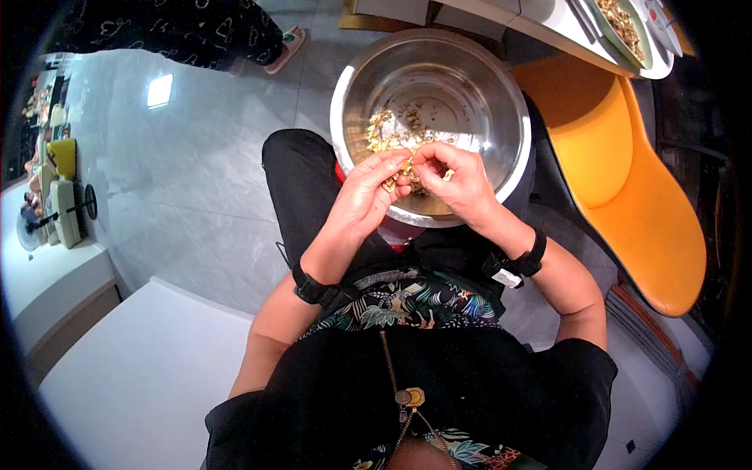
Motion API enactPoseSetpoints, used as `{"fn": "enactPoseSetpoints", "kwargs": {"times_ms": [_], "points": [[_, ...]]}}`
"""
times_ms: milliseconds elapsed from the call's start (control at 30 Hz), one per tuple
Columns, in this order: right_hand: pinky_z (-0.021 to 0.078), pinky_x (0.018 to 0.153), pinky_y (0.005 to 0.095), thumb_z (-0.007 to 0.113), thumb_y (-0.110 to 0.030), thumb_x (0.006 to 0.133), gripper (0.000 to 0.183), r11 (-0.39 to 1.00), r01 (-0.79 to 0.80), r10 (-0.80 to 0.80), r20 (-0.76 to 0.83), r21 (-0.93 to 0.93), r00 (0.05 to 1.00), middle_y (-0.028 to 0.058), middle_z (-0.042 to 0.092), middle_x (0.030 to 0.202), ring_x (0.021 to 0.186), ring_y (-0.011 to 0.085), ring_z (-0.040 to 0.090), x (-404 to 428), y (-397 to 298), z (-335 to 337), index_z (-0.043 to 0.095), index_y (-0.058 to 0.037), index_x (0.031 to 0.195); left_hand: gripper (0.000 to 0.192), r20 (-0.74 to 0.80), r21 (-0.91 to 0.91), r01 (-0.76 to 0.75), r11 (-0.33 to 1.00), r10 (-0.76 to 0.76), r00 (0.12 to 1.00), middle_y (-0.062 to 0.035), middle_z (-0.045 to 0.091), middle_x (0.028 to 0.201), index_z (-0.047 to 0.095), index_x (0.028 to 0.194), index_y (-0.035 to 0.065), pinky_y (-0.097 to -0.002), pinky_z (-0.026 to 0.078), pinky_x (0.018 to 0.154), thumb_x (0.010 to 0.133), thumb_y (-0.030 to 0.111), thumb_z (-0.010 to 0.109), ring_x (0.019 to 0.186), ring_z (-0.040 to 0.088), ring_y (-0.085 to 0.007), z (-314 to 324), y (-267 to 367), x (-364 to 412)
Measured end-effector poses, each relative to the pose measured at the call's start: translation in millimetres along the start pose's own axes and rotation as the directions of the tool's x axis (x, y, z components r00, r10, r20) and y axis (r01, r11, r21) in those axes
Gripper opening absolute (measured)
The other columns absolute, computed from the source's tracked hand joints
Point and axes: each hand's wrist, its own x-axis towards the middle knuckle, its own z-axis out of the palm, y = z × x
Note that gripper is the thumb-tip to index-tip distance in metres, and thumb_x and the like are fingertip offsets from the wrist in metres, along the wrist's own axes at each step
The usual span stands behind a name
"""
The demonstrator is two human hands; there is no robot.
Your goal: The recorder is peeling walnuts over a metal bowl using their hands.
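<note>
A wide stainless steel basin [352, 88] rests at my lap, with many small yellowish-brown pieces [382, 126], possibly shelled nuts, on its near and left inside. Over the near part of the basin, my left hand [373, 185] pinches a small yellowish piece between thumb and forefinger; another piece shows at its lower fingers. My right hand [455, 176] meets it at the fingertips, thumb and forefinger closed around the same spot. What exactly lies between the right fingertips is too small to tell.
An orange chair [640, 200] stands right of the basin. A white table [564, 41] at upper right bears a green dish [640, 50] of brown pieces. Another person's leg [194, 35] and sandalled foot show at upper left. A white surface [158, 376] lies at lower left.
</note>
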Motion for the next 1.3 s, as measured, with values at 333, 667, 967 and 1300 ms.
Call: {"fn": "enactPoseSetpoints", "kwargs": {"times_ms": [333,667,967,1300], "points": [[0.0481,0.059,0.0239,0.061,-0.007,0.080,0.014,0.996,0.052,-0.054,-0.028,-0.068,0.998,0.0087,0.065,0.075,0.065,0.0112,0.061,0,-4,-1,0.064,0.0019,0.090,0.019,-0.085,0.061,-0.063,0.996,0.068,0.994,-0.0088,0.062,0.089,0.059,0.100,-0.0030,-0.0247,0.048,0.065,0.086,0.010,0.058,0.073,0.057,-0.0141,7,0,-2],[0.0479,0.053,0.0305,0.062,-0.011,0.075,0.012,0.987,0.057,-0.063,-0.031,-0.151,0.998,0.0138,0.060,0.067,0.057,0.0218,0.061,2,-3,8,0.061,0.0008,0.077,0.018,-0.133,0.235,-0.143,0.961,0.177,0.975,-0.0121,0.063,0.091,0.060,0.099,-0.0052,-0.0244,0.051,0.067,0.085,0.007,0.059,0.073,0.060,-0.0155,7,-5,-4],[0.0412,0.049,0.0237,0.061,-0.007,0.074,0.008,0.999,0.000,0.000,-0.009,-0.043,1.000,0.0023,0.054,0.060,0.054,0.0067,0.050,0,1,9,0.057,-0.0013,0.075,0.020,-0.114,0.139,-0.016,0.990,0.032,0.993,-0.0097,0.063,0.087,0.061,0.101,-0.0051,-0.0253,0.051,0.068,0.084,0.006,0.059,0.072,0.059,-0.0135,6,4,-15],[0.0458,0.055,0.0195,0.050,0.000,0.081,0.006,0.886,-0.231,0.227,0.058,0.401,0.972,0.0016,0.056,0.072,0.064,0.0076,0.056,0,5,-8,0.054,0.0009,0.085,0.027,-0.009,-0.002,0.022,1.000,-0.022,1.000,-0.0117,0.060,0.098,0.056,0.107,-0.0078,-0.0290,0.051,0.073,0.085,0.008,0.056,0.077,0.057,-0.0157,7,8,-16]]}}
